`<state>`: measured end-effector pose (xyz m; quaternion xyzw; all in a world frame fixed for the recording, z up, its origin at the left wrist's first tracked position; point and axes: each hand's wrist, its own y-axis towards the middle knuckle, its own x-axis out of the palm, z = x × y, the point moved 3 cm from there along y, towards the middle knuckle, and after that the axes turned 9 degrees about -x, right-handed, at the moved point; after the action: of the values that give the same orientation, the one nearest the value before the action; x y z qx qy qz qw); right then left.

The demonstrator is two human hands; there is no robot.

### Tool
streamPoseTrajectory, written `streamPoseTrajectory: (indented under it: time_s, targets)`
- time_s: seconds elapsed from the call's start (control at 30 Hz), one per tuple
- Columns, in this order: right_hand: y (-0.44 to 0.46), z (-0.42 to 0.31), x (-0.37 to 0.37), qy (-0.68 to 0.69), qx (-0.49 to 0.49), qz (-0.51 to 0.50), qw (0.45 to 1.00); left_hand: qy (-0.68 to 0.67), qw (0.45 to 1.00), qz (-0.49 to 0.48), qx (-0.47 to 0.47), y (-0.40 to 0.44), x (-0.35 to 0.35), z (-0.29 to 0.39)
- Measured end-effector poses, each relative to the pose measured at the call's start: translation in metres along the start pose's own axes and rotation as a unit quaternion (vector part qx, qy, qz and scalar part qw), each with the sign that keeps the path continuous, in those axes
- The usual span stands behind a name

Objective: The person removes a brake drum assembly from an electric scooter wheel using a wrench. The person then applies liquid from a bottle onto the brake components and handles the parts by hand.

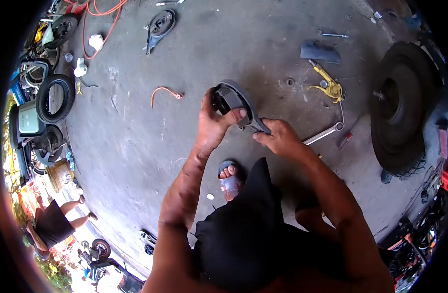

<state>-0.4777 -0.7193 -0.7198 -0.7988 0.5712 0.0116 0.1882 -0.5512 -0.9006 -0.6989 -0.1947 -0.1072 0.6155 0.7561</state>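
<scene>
Above the floor, both hands hold a dark grey, round-bodied part (250, 100) with a flat arm at its lower right; its exact kind is unclear. My left hand (213, 122) wraps the round body from the left, its thumb pressed on the inner face. At the other end, my right hand (281, 136) pinches the arm between thumb and fingers. A combination wrench (323, 134) lies on the floor just beyond my right hand, with a red-handled screwdriver (346, 141) beside it. My sandalled foot (229, 179) shows below the part.
A wheel (397, 107) stands at right. Near it lie a yellow tool (329, 85), a dark curved panel (320, 52) and another wrench (335, 34). A similar round part (160, 25), an orange hose piece (164, 92) and tyres (55, 99) are leftward; another person (53, 224) is lower left.
</scene>
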Motion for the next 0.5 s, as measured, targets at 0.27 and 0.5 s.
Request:
streamPoseTrajectory:
  time_s: [0.27, 0.5]
  targets:
    - [-0.001, 0.027, -0.007, 0.155, 0.146, -0.046, 0.976, -0.110, 0.986, 0.016, -0.124, 0.016, -0.045, -0.045]
    - [0.003, 0.006, 0.007, 0.178, 0.141, -0.039, 0.973, -0.353, 0.886, 0.264, -0.146, 0.016, -0.093, -0.090]
